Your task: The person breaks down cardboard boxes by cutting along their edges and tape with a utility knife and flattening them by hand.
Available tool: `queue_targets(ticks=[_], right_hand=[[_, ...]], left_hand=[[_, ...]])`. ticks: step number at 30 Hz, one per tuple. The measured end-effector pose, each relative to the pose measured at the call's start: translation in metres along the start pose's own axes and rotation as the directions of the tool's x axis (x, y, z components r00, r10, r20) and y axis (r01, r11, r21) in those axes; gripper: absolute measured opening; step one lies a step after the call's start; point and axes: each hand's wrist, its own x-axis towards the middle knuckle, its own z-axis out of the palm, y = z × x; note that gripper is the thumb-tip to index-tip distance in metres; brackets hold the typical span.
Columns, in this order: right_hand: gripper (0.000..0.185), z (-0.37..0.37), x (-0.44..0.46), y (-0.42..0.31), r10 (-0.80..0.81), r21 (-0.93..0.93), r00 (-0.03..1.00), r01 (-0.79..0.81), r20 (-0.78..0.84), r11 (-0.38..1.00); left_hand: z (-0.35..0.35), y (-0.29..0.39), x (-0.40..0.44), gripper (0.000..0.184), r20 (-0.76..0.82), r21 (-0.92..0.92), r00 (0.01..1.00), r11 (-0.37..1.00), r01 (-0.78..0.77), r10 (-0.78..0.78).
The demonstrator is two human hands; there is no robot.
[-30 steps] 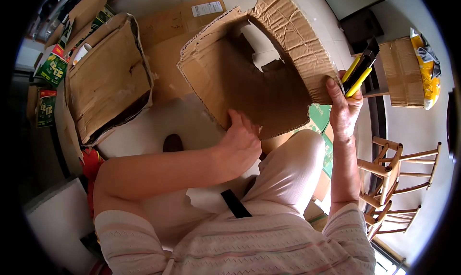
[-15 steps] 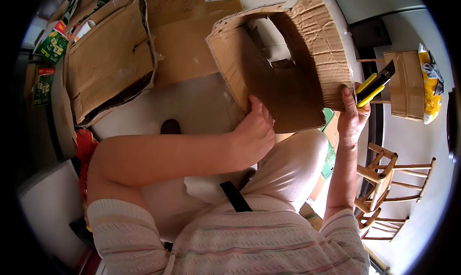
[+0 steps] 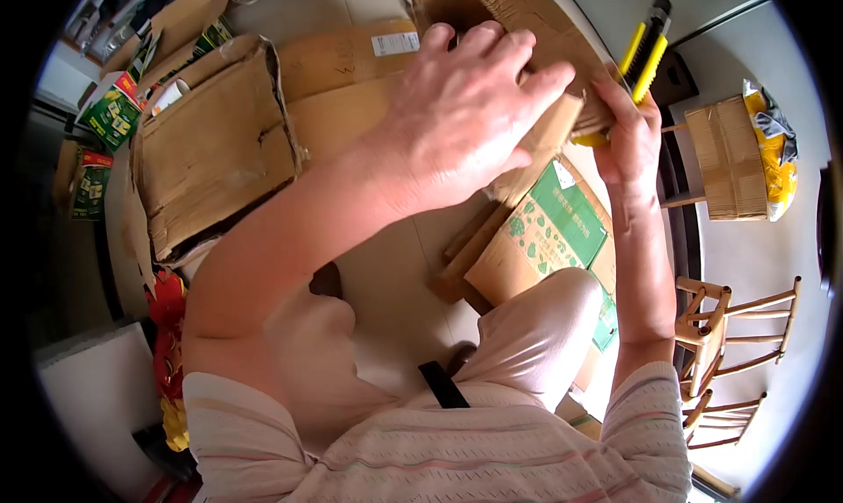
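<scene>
My left hand (image 3: 465, 108) is raised in front of the torn cardboard box (image 3: 549, 20), with its fingers spread. It covers much of the box, so I cannot tell whether the fingertips touch it. My right hand (image 3: 630, 134) is closed around a yellow and black utility knife (image 3: 645, 51), whose dark tip points up. The thumb of that hand also presses on the box's right edge. The box is tilted, with a brown flap jutting downward between my hands.
A flattened brown carton (image 3: 219, 152) leans at the left, beside green printed boxes (image 3: 114, 112). A green and brown printed carton (image 3: 544, 222) lies by my right knee. Bamboo chairs (image 3: 702, 336) and a carton with a yellow bag (image 3: 729, 156) stand at the right.
My left hand has left the box's lower edge and risen, its fingers spreading. The box has turned and moved up, uncovering the green printed carton. The knife now points more upright.
</scene>
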Motion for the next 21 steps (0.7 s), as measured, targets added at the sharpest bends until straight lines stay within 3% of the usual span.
queue_targets(ticks=[1,5,8,12,13,16,17,20,21], right_hand=[[0.016,0.018,0.003,-0.004,-0.011,0.078,1.000,0.013,-0.029,0.997],[0.015,0.037,0.019,-0.003,0.013,0.065,1.000,-0.014,0.009,0.998],[0.014,0.057,0.022,-0.014,0.057,0.085,0.998,-0.058,0.009,0.995],[0.017,0.060,0.034,-0.007,0.034,0.005,0.998,-0.035,0.052,0.999],[0.016,0.061,0.034,-0.005,-0.001,-0.008,0.999,0.002,0.041,1.000],[0.014,0.064,0.033,-0.001,-0.086,-0.073,0.996,0.088,0.031,0.993],[0.014,0.064,0.030,0.000,-0.102,-0.110,0.994,0.106,0.039,0.988],[0.016,0.066,0.026,-0.001,-0.135,-0.131,0.989,0.141,0.058,0.981],[0.016,0.066,0.025,-0.001,-0.143,-0.131,0.988,0.150,0.061,0.980]], left_hand=[[0.005,-0.002,0.001,0.087,-0.033,0.036,0.999,0.999,0.023,-0.022],[0.017,-0.024,0.000,0.109,-0.111,0.088,0.993,0.995,0.056,-0.046],[0.030,-0.032,-0.005,0.114,0.083,0.011,0.984,0.987,0.160,-0.160],[0.029,-0.042,-0.005,0.103,0.219,-0.134,0.935,0.940,0.313,-0.280],[0.035,-0.047,-0.007,0.086,0.207,-0.064,0.940,0.955,0.291,-0.273],[0.036,-0.052,-0.007,0.068,0.496,-0.127,0.833,0.929,0.347,-0.244],[0.034,-0.052,-0.008,0.048,0.545,-0.137,0.799,0.913,0.385,-0.255],[0.019,-0.050,-0.001,0.039,0.692,-0.083,0.665,0.883,0.462,-0.283],[0.019,-0.050,-0.001,0.038,0.693,-0.100,0.666,0.877,0.471,-0.278]])
